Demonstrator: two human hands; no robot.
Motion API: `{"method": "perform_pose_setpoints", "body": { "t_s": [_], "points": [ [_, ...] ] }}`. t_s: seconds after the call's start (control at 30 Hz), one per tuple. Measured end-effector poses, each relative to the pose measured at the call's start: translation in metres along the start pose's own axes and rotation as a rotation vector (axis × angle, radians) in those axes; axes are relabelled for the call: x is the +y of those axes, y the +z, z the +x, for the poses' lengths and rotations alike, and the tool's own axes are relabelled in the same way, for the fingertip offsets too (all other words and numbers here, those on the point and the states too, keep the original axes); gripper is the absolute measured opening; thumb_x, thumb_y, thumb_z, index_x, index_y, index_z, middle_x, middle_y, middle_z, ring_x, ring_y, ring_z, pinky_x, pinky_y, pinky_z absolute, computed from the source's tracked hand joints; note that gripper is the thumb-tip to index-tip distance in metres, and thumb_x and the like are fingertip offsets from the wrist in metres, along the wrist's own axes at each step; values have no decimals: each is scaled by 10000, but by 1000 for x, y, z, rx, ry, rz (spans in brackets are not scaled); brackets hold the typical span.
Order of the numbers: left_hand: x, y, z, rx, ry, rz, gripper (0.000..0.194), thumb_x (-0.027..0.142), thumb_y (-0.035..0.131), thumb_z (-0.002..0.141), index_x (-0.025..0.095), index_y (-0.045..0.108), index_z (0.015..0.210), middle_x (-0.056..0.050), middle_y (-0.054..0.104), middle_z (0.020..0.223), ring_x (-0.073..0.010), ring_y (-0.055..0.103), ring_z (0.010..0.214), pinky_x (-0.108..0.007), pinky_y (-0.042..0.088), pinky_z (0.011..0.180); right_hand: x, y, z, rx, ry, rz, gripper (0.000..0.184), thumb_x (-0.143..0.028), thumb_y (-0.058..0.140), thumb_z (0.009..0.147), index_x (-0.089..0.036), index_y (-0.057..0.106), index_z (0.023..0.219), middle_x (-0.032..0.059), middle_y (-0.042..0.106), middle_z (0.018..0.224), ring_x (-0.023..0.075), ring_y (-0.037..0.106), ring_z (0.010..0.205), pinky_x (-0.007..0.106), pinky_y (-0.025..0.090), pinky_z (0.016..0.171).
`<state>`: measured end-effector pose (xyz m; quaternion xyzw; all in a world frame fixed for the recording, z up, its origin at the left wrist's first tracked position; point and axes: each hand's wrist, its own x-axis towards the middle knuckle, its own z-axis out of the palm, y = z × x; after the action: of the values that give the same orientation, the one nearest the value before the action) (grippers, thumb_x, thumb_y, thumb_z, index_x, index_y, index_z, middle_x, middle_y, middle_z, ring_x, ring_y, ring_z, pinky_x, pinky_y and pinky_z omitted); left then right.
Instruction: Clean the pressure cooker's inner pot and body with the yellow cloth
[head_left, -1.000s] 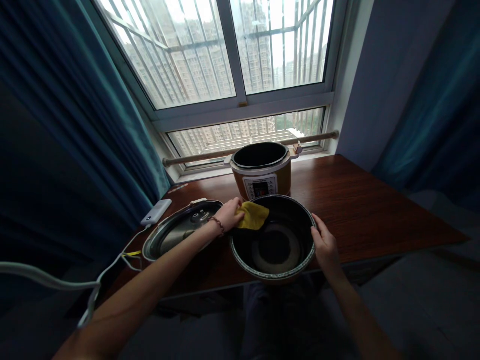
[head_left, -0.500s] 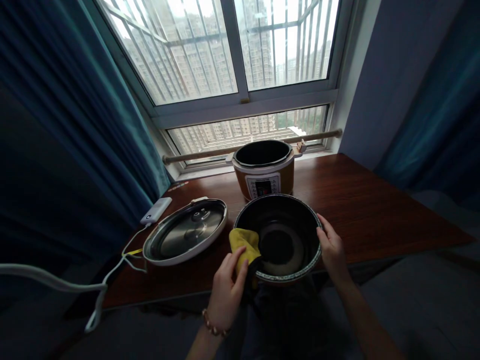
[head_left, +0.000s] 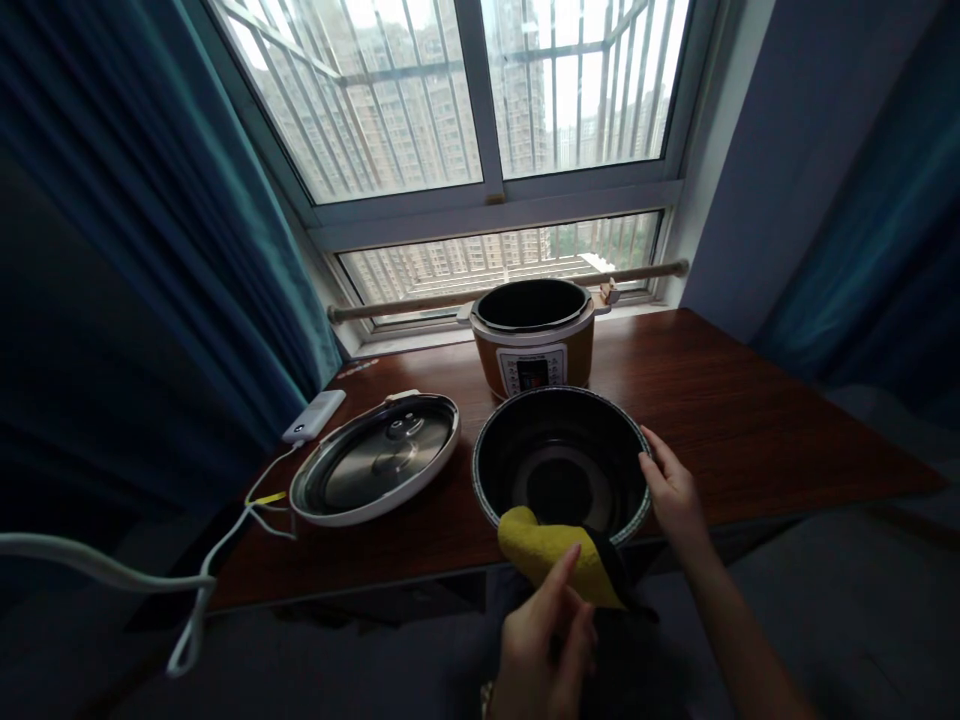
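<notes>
A dark inner pot [head_left: 564,430] is tilted toward me at the table's front edge, its hollow inside facing up. My right hand [head_left: 671,490] grips its right rim, thumb and fingers on either side of the wall. My left hand [head_left: 544,630] holds a yellow cloth [head_left: 559,560] with a dark underside against the near rim; the index finger presses on it, and part of the grip is hidden. Just behind the pot stands a brown and white electric cooker [head_left: 534,340] with its top uncovered. To the left, the cooker's lid [head_left: 379,460] lies with its metal inner side up.
A white power bank [head_left: 315,415] with a white cable [head_left: 225,545] lies at the left end of the brown wooden table [head_left: 720,400]. A barred window [head_left: 487,200] with a rail [head_left: 420,307] is behind the cooker. Blue curtains [head_left: 187,200] hang at the left.
My left hand has slid the yellow cloth from the pot's left rim along to the near rim, toward the right. My right hand keeps its grip on the rim.
</notes>
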<state>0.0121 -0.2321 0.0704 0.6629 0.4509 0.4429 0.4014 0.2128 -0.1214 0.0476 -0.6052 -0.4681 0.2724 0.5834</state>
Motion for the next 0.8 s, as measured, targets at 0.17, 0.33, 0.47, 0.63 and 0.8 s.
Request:
{"method": "perform_pose_setpoints", "body": {
  "t_s": [0.17, 0.33, 0.47, 0.63, 0.8],
  "points": [
    [-7, -48, 38, 523, 115, 203, 280, 281, 530, 829, 202, 595, 1090, -71, 610, 1055, -193, 577, 985, -315, 463, 887, -17, -11, -2, 49, -125, -252, 612, -453, 491, 824, -108, 404, 1322, 164, 479, 1306, 269, 454, 1203, 465, 353, 1011],
    [-34, -62, 74, 610, 40, 216, 592, 308, 559, 813, 214, 332, 1352, -77, 335, 1427, -211, 259, 1336, -390, 164, 1120, -68, 4, -40, -13, -451, -432, 471, -346, 428, 888, -109, 427, 1295, 139, 474, 1315, 232, 420, 1231, 419, 367, 1022],
    [-55, -59, 84, 516, -47, 115, 671, 371, 563, 804, 187, 268, 1378, -97, 262, 1464, -221, 191, 1362, -403, 129, 1125, -95, 38, -83, -364, -632, -474, 331, -213, 457, 869, -141, 525, 1185, 85, 611, 1142, 196, 557, 1059, 338, 456, 939],
    [-61, -59, 86, 464, -100, -30, 651, 403, 544, 806, 164, 299, 1359, -114, 284, 1451, -248, 229, 1348, -409, 163, 1117, -90, 55, -97, -440, -714, -587, 278, -178, 549, 820, -203, 593, 1093, 50, 669, 919, 216, 607, 830, 402, 500, 793],
    [-58, -57, 85, 484, -57, -57, 615, 376, 530, 819, 188, 306, 1360, -85, 272, 1461, -235, 211, 1355, -381, 168, 1118, -78, 18, -80, -510, -877, -506, 273, -150, 426, 884, -210, 597, 1088, 44, 673, 953, 172, 610, 853, 364, 477, 847]
  ]
}}
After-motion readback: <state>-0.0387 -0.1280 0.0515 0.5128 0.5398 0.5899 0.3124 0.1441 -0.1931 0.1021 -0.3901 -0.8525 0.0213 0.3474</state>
